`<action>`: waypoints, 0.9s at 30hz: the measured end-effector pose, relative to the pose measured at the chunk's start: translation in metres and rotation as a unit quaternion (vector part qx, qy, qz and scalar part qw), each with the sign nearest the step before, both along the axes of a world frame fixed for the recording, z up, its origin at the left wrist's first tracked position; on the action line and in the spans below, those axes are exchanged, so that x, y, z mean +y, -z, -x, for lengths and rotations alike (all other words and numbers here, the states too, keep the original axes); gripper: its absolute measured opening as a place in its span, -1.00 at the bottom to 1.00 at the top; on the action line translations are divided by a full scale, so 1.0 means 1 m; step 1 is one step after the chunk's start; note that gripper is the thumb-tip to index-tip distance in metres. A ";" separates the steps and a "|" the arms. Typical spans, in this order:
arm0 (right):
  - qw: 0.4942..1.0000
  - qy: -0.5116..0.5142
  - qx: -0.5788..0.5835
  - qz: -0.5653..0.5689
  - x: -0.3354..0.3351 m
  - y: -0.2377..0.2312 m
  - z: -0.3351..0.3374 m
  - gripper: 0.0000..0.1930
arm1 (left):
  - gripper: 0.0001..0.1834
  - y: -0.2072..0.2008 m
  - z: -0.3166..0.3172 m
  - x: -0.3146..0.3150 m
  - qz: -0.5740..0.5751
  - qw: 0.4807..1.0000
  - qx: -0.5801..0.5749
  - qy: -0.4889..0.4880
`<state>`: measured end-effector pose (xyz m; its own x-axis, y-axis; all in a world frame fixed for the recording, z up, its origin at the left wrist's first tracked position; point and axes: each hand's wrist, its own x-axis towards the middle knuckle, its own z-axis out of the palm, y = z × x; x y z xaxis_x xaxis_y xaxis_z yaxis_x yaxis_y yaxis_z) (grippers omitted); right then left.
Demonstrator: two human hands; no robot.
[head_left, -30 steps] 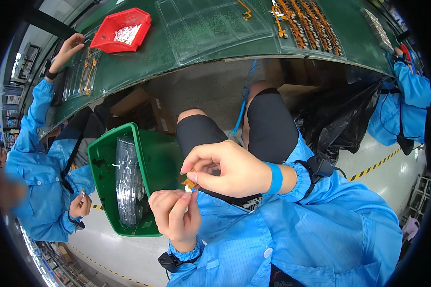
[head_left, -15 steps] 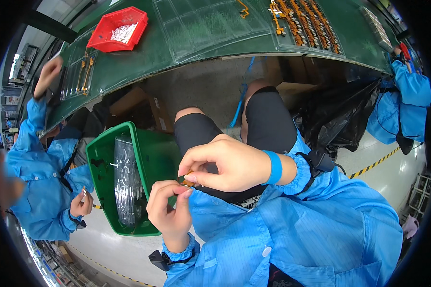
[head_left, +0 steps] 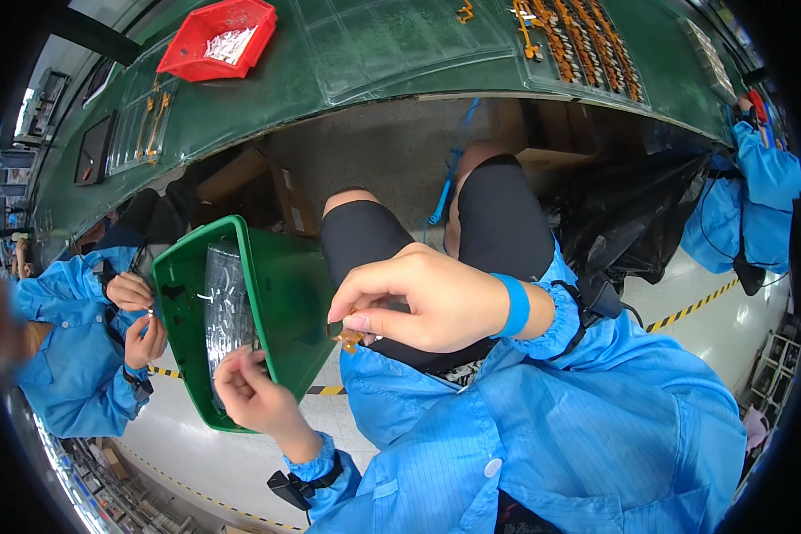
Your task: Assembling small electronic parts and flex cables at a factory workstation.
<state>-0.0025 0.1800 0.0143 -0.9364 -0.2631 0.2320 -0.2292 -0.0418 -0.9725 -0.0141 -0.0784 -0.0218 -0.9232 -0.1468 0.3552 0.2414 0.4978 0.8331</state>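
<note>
My right hand (head_left: 440,298), with a blue band at its wrist, is above my lap. Its thumb and index finger pinch a small orange flexible circuit (head_left: 351,339), partly covered by the fingers. My left hand (head_left: 262,400) is at the near side of a green bin (head_left: 260,307), its fingertips over the opening. The fingers are curled with the thumb drawn in; whatever they hold is too small to make out. Inside the bin, a clear plastic sheet (head_left: 229,307) with small whitish pieces on it stands curved against the wall.
On the green table (head_left: 285,84) ahead lie a red tray (head_left: 173,58) of white pieces, a clear plastic tray (head_left: 400,71) and rows of orange circuits (head_left: 587,53). A co-worker in blue (head_left: 76,356) sits at left. A black bag (head_left: 623,227) hangs at right.
My left hand has moved away from the orange circuit, leftward to the green bin. My right hand keeps the circuit nearly in place. The co-worker's hands have come together.
</note>
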 end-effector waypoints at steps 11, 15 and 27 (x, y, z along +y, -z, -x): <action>0.989 -0.017 -0.104 0.107 -0.001 0.003 0.005 -0.85 | -0.76 0.123 0.006 -0.196 0.343 0.905 -0.189 -0.165; 0.987 -0.015 -0.109 0.115 0.000 0.004 0.006 -0.85 | -0.72 0.073 0.019 -0.136 0.283 0.937 -0.091 -0.181; 0.997 -0.030 -0.060 0.042 0.012 -0.007 -0.003 -0.85 | -0.73 -0.028 0.010 0.033 -0.048 0.901 -0.209 0.378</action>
